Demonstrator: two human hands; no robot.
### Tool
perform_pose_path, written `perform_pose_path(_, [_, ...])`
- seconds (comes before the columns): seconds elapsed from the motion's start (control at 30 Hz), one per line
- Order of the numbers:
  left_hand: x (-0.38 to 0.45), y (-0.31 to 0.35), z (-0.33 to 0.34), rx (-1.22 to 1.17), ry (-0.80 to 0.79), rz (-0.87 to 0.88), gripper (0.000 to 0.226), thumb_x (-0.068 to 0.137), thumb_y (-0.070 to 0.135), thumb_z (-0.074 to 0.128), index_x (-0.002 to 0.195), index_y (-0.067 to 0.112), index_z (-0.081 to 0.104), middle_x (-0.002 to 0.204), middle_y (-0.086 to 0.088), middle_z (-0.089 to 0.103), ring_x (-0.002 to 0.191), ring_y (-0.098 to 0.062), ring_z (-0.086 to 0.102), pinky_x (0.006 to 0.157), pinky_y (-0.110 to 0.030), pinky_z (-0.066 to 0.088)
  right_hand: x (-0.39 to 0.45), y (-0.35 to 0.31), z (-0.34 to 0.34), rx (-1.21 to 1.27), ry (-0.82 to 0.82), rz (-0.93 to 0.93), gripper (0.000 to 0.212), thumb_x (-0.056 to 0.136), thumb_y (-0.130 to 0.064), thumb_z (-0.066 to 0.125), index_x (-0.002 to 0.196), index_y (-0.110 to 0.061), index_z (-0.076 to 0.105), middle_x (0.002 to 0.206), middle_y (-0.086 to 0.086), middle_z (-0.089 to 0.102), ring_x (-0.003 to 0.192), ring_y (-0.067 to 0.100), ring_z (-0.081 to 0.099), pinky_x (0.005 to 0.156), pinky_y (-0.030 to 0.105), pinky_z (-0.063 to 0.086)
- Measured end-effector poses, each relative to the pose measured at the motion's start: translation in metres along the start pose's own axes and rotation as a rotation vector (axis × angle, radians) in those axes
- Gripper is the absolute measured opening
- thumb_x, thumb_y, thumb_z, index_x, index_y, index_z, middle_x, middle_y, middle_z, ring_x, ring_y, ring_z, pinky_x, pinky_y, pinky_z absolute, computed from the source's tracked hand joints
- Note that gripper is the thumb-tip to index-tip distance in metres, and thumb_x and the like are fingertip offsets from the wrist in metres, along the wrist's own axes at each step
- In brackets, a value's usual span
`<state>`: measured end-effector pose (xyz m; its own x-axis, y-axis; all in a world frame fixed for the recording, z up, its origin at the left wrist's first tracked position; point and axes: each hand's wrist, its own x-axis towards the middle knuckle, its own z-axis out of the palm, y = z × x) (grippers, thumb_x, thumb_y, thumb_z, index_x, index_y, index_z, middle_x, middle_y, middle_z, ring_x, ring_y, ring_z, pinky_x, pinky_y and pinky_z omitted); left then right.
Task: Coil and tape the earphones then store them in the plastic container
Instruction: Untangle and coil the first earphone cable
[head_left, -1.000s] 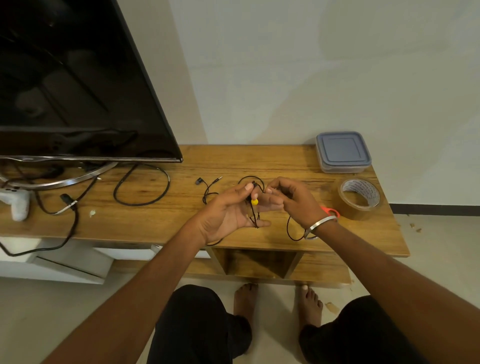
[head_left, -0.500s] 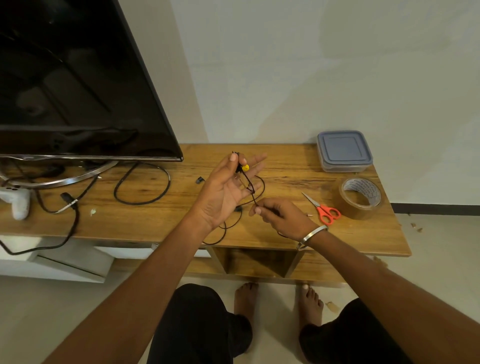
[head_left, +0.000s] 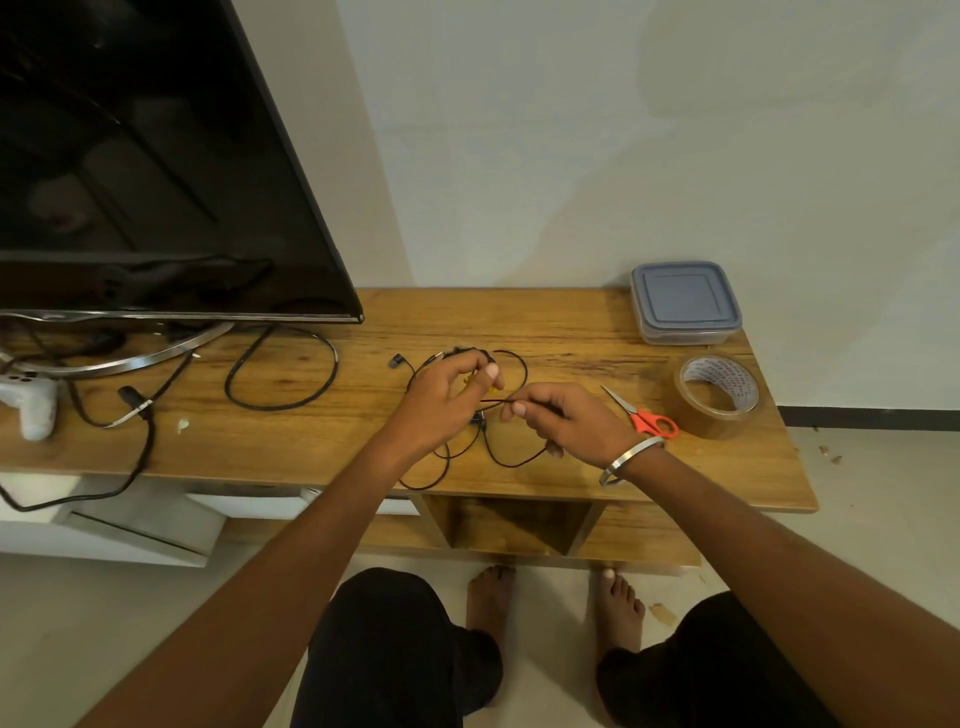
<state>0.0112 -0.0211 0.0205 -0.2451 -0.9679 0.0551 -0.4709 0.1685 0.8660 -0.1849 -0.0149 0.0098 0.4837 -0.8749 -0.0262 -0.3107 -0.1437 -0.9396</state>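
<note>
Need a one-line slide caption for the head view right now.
Both hands, left and right, pinch the black earphone cable above the wooden table; container, tape roll and scissors wait nearby.

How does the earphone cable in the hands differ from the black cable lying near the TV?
The earphone cable is thin, held up by the left hand and right hand, with loose uneven loops. The black cable by the TV is thicker, untouched, and lies flat in one wide loop. Both are black and lie on the wooden TV stand.
</note>
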Motion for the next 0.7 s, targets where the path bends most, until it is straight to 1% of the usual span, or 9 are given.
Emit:
perform_pose_path(0.07, [-0.002, -0.001, 0.000, 0.065, -0.028, 0.005, 0.023, 0.098, 0.041, 0.050, 0.088, 0.027, 0.065, 0.098, 0.012, 0.067, 0.092, 0.010, 0.057, 0.083, -0.033, 0.047, 0.001, -0.001, -0.002, -0.046, 0.029, -0.036, 0.020, 0.096, -0.022, 0.052, 0.089, -0.033, 0.067, 0.060, 0.002, 0.048, 0.055, 0.021, 0.046, 0.055, 0.036, 0.047])
perform_pose_path(0.13, [-0.003, -0.001, -0.001, 0.128, -0.049, 0.008, 0.022, 0.099, 0.040, 0.049, 0.089, 0.027, 0.064, 0.088, 0.012, 0.065, 0.080, 0.007, 0.057, 0.071, -0.035, 0.046, 0.001, -0.002, -0.004, 0.025, 0.053, -0.026, 0.020, 0.097, -0.018, 0.051, 0.090, -0.027, 0.067, 0.064, 0.004, 0.056, 0.061, 0.019, 0.055, 0.063, 0.036, 0.051])
perform_pose_path(0.2, [-0.003, -0.005, -0.002, 0.161, -0.069, -0.017, 0.022, 0.099, 0.041, 0.048, 0.088, 0.029, 0.063, 0.089, 0.008, 0.065, 0.088, -0.006, 0.060, 0.081, -0.043, 0.051, 0.001, -0.002, -0.005, 0.220, 0.059, 0.008, 0.022, 0.098, -0.014, 0.047, 0.090, -0.020, 0.067, 0.065, 0.003, 0.058, 0.061, 0.019, 0.058, 0.065, 0.034, 0.054])
perform_pose_path(0.27, [-0.004, -0.007, -0.005, 0.163, -0.112, -0.055, 0.023, 0.099, 0.039, 0.048, 0.085, 0.030, 0.064, 0.092, 0.009, 0.066, 0.093, -0.011, 0.061, 0.090, -0.044, 0.050, 0.000, -0.003, -0.009, 0.338, 0.053, 0.045, 0.024, 0.098, -0.016, 0.045, 0.090, -0.019, 0.067, 0.058, 0.002, 0.051, 0.050, 0.017, 0.050, 0.052, 0.029, 0.048])
perform_pose_path(0.37, [-0.006, -0.004, -0.008, 0.136, -0.214, -0.099, 0.027, 0.099, 0.042, 0.048, 0.082, 0.031, 0.066, 0.094, 0.014, 0.067, 0.096, -0.006, 0.061, 0.091, -0.043, 0.049, 0.001, -0.003, -0.012, 0.315, 0.079, 0.051, 0.025, 0.099, -0.020, 0.044, 0.089, -0.018, 0.067, 0.054, -0.001, 0.039, 0.042, 0.008, 0.031, 0.041, 0.019, 0.027])
perform_pose_path(0.43, [-0.007, 0.003, -0.009, 0.073, -0.302, -0.134, 0.029, 0.100, 0.038, 0.047, 0.080, 0.031, 0.066, 0.082, 0.023, 0.065, 0.083, 0.005, 0.058, 0.081, -0.035, 0.046, 0.002, -0.003, -0.013, 0.271, 0.118, 0.035, 0.025, 0.099, -0.022, 0.045, 0.090, -0.015, 0.067, 0.056, -0.002, 0.037, 0.044, 0.006, 0.030, 0.042, 0.019, 0.024])
perform_pose_path(0.5, [-0.008, 0.008, -0.008, -0.009, -0.374, -0.172, 0.030, 0.102, 0.033, 0.046, 0.078, 0.029, 0.064, 0.095, 0.023, 0.070, 0.096, 0.007, 0.061, 0.089, -0.031, 0.043, 0.003, -0.004, -0.014, 0.237, 0.159, 0.020, 0.024, 0.099, -0.022, 0.045, 0.091, -0.012, 0.065, 0.057, -0.001, 0.037, 0.045, 0.006, 0.030, 0.042, 0.019, 0.025])
perform_pose_path(0.6, [-0.007, 0.015, -0.006, -0.150, -0.457, -0.209, 0.033, 0.104, 0.026, 0.041, 0.077, 0.022, 0.059, 0.116, 0.002, 0.071, 0.122, -0.008, 0.056, 0.106, -0.033, 0.036, 0.003, -0.005, -0.016, 0.189, 0.219, 0.011, 0.022, 0.098, -0.023, 0.047, 0.089, -0.010, 0.062, 0.060, 0.002, 0.039, 0.045, 0.007, 0.031, 0.042, 0.020, 0.026])
perform_pose_path(0.7, [-0.008, 0.020, -0.007, -0.366, -0.528, -0.289, 0.031, 0.104, 0.024, 0.038, 0.077, 0.017, 0.052, 0.118, -0.013, 0.069, 0.126, -0.025, 0.054, 0.102, -0.044, 0.035, 0.002, -0.006, -0.018, 0.152, 0.253, -0.006, 0.021, 0.096, -0.023, 0.050, 0.090, -0.008, 0.062, 0.060, 0.002, 0.040, 0.046, 0.007, 0.031, 0.042, 0.019, 0.027])
